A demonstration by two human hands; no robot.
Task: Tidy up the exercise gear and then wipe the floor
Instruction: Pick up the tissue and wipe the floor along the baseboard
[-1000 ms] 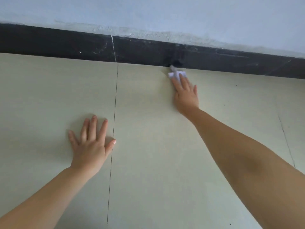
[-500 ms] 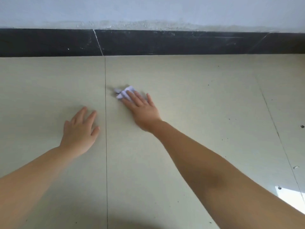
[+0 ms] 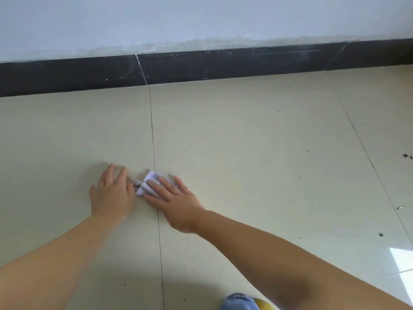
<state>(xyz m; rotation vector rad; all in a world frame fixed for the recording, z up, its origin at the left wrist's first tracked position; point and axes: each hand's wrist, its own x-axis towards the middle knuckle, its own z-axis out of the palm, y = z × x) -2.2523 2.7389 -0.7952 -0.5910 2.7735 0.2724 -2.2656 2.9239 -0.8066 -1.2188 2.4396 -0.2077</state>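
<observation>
The wall (image 3: 201, 19) fills the top of the view, pale and plain, with a rough lower edge where it meets the black skirting (image 3: 67, 74) that runs the full width along the far edge of the floor.

The floor (image 3: 245, 142) is of large cream tiles. One thin joint (image 3: 153, 135) runs from the skirting straight toward the camera, and passes between the two hands. Dark specks (image 3: 406, 155) lie scattered toward the right edge of the floor, and a bright patch of light (image 3: 402, 265) falls at the lower right corner. At the bottom edge, just right of the joint, a rounded blue and yellow thing (image 3: 241, 302) shows in part; what it is cannot be told.

Both bare forearms reach in from the bottom of the view. The left hand (image 3: 111, 193) lies flat on the floor just left of the joint, palm down, fingers straight and a little spread, holding nothing. The right hand (image 3: 176, 202) lies across the joint, palm down, its straight fingers pressing on the cloth (image 3: 148, 183).

The cloth is small, white and crumpled. It lies on the floor under the right fingertips, at the joint, between the two hands and just beside the left index finger; whether it touches that finger is blurred.
</observation>
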